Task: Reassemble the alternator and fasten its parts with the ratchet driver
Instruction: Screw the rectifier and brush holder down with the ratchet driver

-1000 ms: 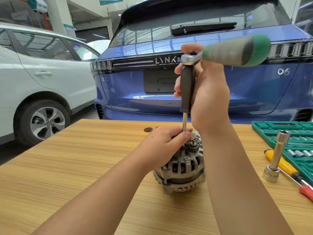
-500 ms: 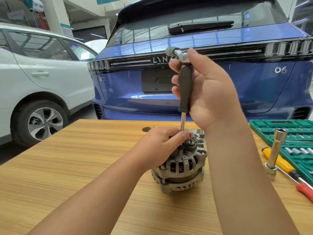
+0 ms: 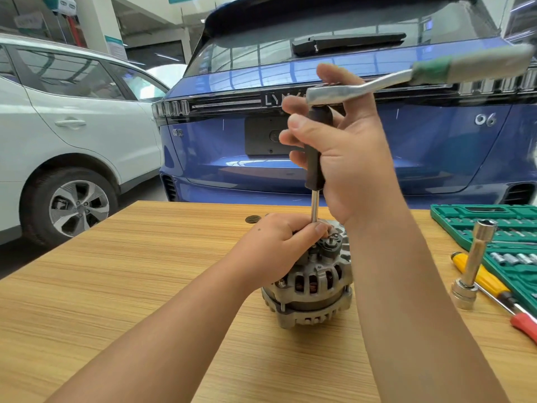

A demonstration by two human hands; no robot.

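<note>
A garage floor lies behind the wooden bench (image 3: pixel 116 286), with a blue car (image 3: pixel 377 158) parked tail-on just past its far edge and a white car (image 3: pixel 66 135) to the left. The green socket tray (image 3: pixel 494 219) and the yellow screwdriver (image 3: pixel 482 277) run out of view at the right edge, and a steel socket extension (image 3: pixel 476 257) leans upright near them.

The alternator (image 3: pixel 312 289) sits on the bench in the middle, its shaft axis vertical; its left and rear sides are hidden by the left hand (image 3: pixel 276 251), whose fingers curl over the top of the housing and pinch at the foot of the tool's shaft. What the shaft tip meets cannot be made out.

The right hand (image 3: pixel 348 152) grips the black upright stem of the ratchet driver (image 3: pixel 315 149), fingers wrapped around it. The stem stands vertical over the alternator; the ratchet's handle points right, nearly level, its green and grey grip blurred.
</note>
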